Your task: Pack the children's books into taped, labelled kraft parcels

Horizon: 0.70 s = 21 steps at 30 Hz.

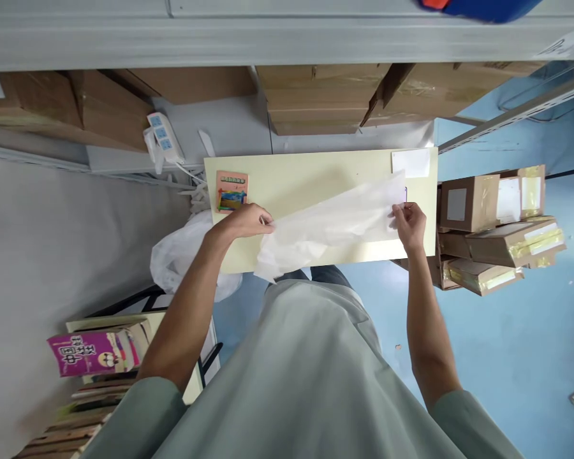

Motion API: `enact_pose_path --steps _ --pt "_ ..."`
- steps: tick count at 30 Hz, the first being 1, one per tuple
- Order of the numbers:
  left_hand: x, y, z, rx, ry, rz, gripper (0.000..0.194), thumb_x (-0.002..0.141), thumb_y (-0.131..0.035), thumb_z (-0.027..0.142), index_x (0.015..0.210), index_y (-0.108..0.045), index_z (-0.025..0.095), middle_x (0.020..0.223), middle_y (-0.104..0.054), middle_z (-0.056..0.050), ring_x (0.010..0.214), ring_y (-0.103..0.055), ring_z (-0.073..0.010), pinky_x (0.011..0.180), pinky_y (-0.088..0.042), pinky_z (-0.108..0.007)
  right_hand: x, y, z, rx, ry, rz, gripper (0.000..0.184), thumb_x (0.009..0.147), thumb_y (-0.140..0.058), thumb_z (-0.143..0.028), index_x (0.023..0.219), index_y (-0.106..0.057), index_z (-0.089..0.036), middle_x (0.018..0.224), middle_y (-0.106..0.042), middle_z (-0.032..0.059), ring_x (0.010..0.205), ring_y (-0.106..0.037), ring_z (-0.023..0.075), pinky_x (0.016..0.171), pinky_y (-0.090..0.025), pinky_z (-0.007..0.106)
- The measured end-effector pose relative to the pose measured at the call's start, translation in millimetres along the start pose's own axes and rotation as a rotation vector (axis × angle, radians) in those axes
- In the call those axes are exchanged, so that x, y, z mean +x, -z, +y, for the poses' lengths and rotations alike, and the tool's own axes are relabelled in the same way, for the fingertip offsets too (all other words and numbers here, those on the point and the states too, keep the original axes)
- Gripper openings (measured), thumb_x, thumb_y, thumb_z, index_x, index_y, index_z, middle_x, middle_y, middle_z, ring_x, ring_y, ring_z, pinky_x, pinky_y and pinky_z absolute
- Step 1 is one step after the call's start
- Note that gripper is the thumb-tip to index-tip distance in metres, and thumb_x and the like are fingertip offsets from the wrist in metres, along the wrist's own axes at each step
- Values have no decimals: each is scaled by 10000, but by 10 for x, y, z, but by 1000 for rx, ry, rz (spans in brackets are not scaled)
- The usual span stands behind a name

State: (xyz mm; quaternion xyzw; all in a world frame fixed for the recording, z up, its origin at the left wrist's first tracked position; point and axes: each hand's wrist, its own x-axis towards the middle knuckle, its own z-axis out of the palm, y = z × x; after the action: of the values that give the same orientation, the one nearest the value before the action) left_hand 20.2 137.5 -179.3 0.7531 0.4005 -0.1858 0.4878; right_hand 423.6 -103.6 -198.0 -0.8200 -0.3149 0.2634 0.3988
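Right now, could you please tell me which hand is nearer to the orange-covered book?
Left: the left hand is close beside the orange-covered book, while the right hand is farther off, toward the right end of the table.

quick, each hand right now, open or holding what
Left hand: closed, pinching the sheet near one end.
Right hand: closed, pinching the sheet near its other end.
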Motion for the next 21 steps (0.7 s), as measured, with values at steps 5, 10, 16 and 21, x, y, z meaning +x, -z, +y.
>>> enact_pose_path --steps 5,10,16,21 --pt "314 -256 54 126 45 309 311 977 -562 401 1053 -785 198 1028 -826 -111 946 -750 -273 782 -513 -305 85 93 305 -92 -26 -8 527 961 -649 -759 931 -569 -239 734 -733 15 465 -588 148 513 -474 288" --pt "514 -410 144 158 -7 416 331 997 -643 471 1152 -792 219 1110 -822 -113 1057 -745 -293 887 -534 -334 152 185 614 -229 -78 64 520 985 -596 -743 916 -583 -228 706 -709 24 515 -608 180 576 -473 312" --pt "630 -465 -108 434 39 336 293 960 -554 205 1071 -824 175 1199 -778 -164 1084 -723 -324 992 -538 -414 217 342 794 -389 -50 97 505 1005 -555 -708 943 -619 -211 781 -736 66 671 -656 219 656 -476 324" --pt "679 -478 -390 328 203 392 290 965 -548 233 1087 -796 143 1153 -786 -187 1091 -707 -342 985 -543 -433 258 358 766 -435 -66 87 474 1011 -556 -673 966 -632 -207 818 -758 91 747 -701 245 708 -478 333"
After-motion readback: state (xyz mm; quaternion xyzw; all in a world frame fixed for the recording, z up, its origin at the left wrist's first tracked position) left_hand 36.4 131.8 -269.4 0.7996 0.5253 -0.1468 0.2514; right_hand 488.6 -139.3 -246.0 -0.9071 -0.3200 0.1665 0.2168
